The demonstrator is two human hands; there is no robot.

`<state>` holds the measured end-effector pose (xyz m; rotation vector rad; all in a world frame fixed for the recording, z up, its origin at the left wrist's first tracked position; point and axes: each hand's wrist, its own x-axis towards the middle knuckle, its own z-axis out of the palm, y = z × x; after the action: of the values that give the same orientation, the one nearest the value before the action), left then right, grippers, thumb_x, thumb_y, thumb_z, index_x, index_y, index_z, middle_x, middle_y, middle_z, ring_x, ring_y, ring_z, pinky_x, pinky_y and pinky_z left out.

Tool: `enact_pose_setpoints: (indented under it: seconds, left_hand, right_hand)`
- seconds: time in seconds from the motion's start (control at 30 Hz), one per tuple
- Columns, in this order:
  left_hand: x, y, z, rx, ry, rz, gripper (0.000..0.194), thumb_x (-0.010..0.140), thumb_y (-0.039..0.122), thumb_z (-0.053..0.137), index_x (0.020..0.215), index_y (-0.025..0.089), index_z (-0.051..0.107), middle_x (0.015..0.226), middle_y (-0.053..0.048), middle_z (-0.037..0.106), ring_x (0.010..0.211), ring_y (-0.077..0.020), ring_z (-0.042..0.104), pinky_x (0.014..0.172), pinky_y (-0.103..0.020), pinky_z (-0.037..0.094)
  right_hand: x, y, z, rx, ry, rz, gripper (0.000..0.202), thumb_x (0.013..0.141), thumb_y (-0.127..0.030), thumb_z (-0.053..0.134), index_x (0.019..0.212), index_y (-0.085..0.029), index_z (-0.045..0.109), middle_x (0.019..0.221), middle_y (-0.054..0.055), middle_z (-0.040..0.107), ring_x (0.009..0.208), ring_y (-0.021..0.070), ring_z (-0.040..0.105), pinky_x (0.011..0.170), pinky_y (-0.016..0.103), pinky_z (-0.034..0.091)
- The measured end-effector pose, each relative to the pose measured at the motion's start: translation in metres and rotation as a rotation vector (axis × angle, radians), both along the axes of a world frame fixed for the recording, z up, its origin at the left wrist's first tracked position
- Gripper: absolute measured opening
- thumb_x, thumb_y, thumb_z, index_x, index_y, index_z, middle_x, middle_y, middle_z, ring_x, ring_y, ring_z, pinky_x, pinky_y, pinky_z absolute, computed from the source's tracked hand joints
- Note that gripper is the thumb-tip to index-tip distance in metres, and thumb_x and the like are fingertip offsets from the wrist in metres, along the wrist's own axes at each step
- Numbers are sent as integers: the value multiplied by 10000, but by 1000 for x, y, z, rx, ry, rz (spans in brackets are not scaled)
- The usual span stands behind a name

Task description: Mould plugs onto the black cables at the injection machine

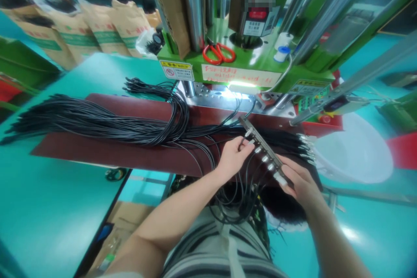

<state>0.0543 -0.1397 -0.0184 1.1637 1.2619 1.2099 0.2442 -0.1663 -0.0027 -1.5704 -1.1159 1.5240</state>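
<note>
My right hand [298,178] grips the lower right end of a dark metal bar [265,147], which is tilted and has several silver connectors along its near side. Thin black cables hang from the connectors toward my lap. My left hand [234,154] is closed near the bar's upper left end, its fingers pinched at a connector with a cable. Behind and to the left, a thick bundle of black cables [97,117] lies across a dark red board [65,152]. More cables, with silver ends [304,147], lie to the right of the bar.
A green machine [215,32] with steel columns stands ahead, red-handled scissors [219,53] and a spool [282,54] on its ledge. At the right is a white basin [355,152]. Paper sacks [74,30] stand at the back left, beyond the teal table [65,208].
</note>
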Motion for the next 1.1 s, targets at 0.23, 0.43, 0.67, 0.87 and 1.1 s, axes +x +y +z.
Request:
enact_pose_setpoints:
  seconds: [0.23, 0.43, 0.67, 0.87, 1.1]
  left_hand:
    - [-1, 0, -1, -28, -16, 24, 241, 709, 326, 590, 592, 145, 483, 514, 68, 373, 498, -53, 312, 510, -190, 271]
    - [-5, -2, 0, -24, 4, 10, 277, 730, 365, 580, 595, 150, 471, 509, 68, 385, 469, -44, 321, 471, -179, 266]
    - [-12, -1, 5, -126, -283, -58, 316, 844, 498, 355, 733, 205, 395, 414, 95, 389, 286, -45, 265, 312, -158, 177]
    - [-16, -1, 6, -187, -356, -193, 299, 820, 363, 424, 592, 185, 347, 373, 85, 343, 295, -36, 284, 327, -147, 218]
    - [-17, 0, 6, -223, -389, -226, 286, 815, 340, 420, 584, 186, 349, 354, 90, 326, 283, -35, 246, 317, -151, 197]
  right_hand:
    - [0, -1, 3, 92, -67, 105, 416, 752, -423, 578, 1116, -228, 628, 927, 69, 659, 611, 162, 597, 406, 214, 435]
    - [-5, -1, 4, 287, -116, 215, 344, 756, -368, 589, 1066, -236, 655, 1083, 56, 633, 974, 231, 571, 737, 278, 501]
    - [0, -2, 1, 18, -6, 19, 427, 744, -439, 584, 1121, -240, 607, 694, 21, 602, 435, 83, 462, 336, 162, 317]
    - [5, 0, -1, -1, 24, 87, 449, 727, -454, 612, 1121, -238, 614, 874, 54, 635, 517, 87, 500, 364, 150, 352]
    - [5, 1, -1, 30, -17, 147, 456, 755, -447, 589, 1146, -212, 601, 886, 75, 639, 511, 96, 503, 339, 153, 339]
